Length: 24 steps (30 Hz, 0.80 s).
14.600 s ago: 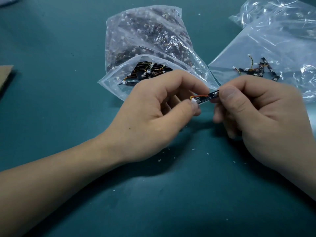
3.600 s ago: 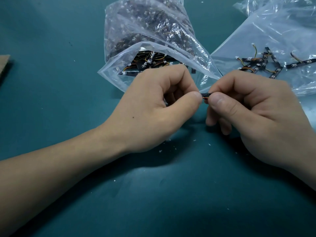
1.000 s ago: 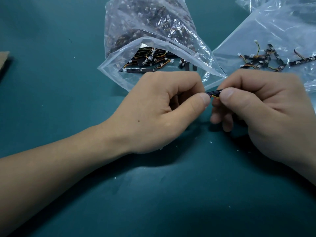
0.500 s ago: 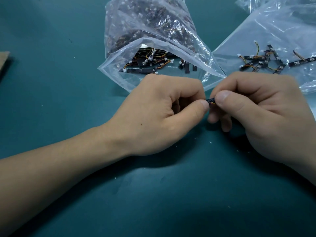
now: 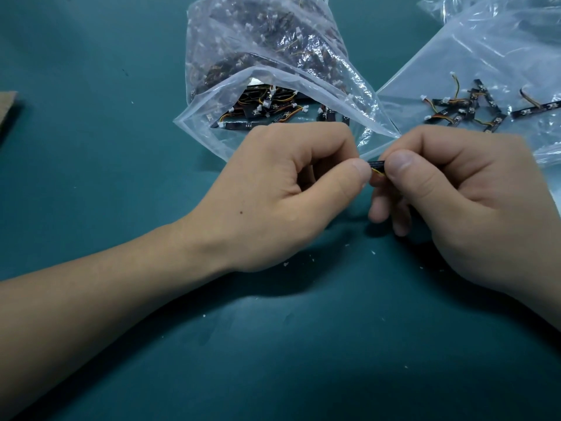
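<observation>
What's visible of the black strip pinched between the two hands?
Only a short stretch of the black strip shows. It is narrow, flat and dark, like a small circuit board, and lies roughly level. A thin yellow-orange wire loops just beneath it. The left hand pinches one end and the right hand the other, so both ends are hidden in their grip. Any markings are too small to read.

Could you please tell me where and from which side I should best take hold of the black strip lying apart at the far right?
Probably pinch the black strip across its two long edges near the middle, coming straight down from above: it lies flat on the clear plastic bag, apart from the pile of strips, and its wire curls off the left end.
</observation>
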Tool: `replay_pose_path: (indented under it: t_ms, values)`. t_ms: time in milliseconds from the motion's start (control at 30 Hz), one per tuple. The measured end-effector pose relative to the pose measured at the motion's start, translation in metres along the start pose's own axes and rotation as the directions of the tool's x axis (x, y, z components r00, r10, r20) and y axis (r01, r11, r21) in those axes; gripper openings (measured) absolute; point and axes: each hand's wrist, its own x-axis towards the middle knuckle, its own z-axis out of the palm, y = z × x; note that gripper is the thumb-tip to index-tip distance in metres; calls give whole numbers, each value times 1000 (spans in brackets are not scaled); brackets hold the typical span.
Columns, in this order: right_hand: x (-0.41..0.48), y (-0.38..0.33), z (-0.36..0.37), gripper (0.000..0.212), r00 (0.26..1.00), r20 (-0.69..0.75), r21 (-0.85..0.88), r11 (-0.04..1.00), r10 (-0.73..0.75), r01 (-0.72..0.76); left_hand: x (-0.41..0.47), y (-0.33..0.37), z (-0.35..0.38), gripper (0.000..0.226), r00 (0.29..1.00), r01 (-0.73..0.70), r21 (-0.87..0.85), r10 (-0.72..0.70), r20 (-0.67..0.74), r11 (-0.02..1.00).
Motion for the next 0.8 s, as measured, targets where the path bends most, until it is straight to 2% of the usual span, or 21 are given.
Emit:
replay_pose_path:
  t_ms: [200,500,800]
  values:
    - [0,2,-2,26,999,36,78,997,23,-26,2,-1,1,24,999,10,6,-10,-41,1000]
    - [1,0,-2,22,999,51,14,1000,-1,0,0,0,1,23,1000,14,11,-14,4,1000]
    - [0,0,-1,23,998,64,39,999,11,-14,1,-1,-1,21,1000,16,0,-16,-9,1000]
